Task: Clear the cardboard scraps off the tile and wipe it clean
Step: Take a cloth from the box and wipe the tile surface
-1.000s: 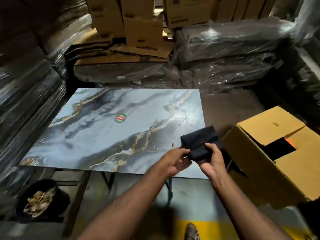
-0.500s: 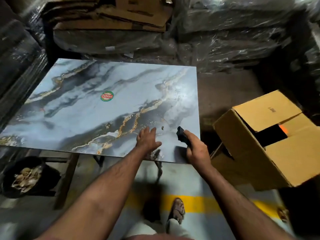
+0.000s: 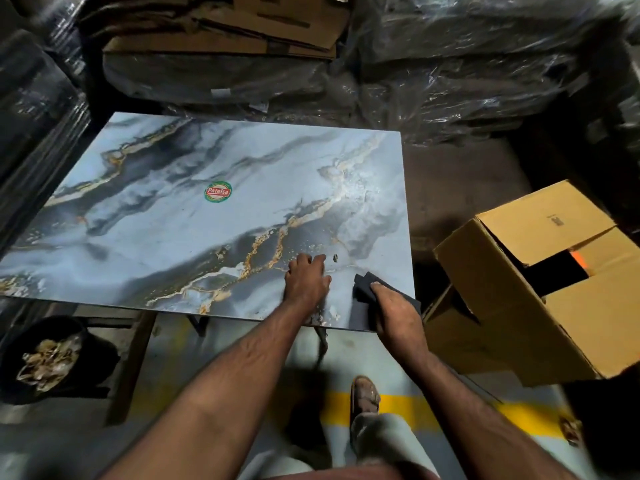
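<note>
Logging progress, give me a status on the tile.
Left hand flat on tile, reaching for small scrap. Right hand grips black cloth at tile's near right corner. Nothing blocking.

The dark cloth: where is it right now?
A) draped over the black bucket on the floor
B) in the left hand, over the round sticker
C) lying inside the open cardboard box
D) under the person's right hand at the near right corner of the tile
D: the right hand holds the dark cloth down on the tile at its near right corner, while the left hand rests bare beside it.
</note>
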